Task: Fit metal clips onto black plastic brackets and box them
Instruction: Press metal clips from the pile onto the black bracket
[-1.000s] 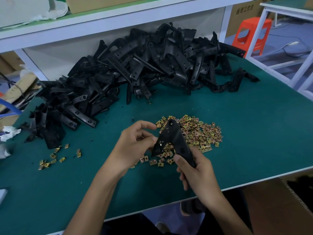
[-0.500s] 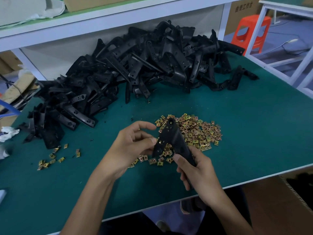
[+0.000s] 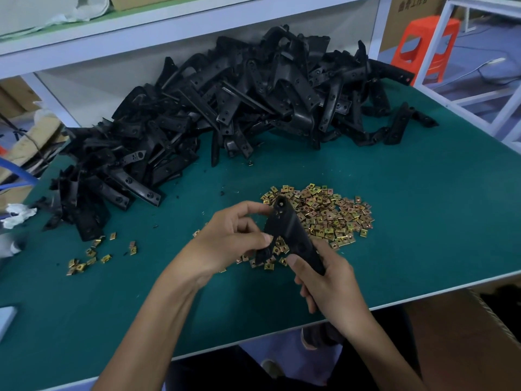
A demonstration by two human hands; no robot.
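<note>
Green bench (image 3: 423, 221), w/ a big pile of black brackets (image 3: 225, 108) along the back and a heap of metal clips (image 3: 332, 218) mid-bench. One bracket (image 3: 290, 232) is held just over the heap's near-left edge, long axis running near-right to far-left. R hand (image 3: 332, 286) is wrapped round its lower end. L hand (image 3: 234, 238) pinches the upper part. Can't tell if a clip's under that thumb. Next clip is prob L hand's, as the heap's just beyond it.

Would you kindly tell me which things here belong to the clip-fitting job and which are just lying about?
Job: black bracket gripped by left hand and right hand; metal clip pile; small clip cluster; bracket heap; green bench.
Lying about: orange stool; white rag; cardboard box on the shelf.
</note>
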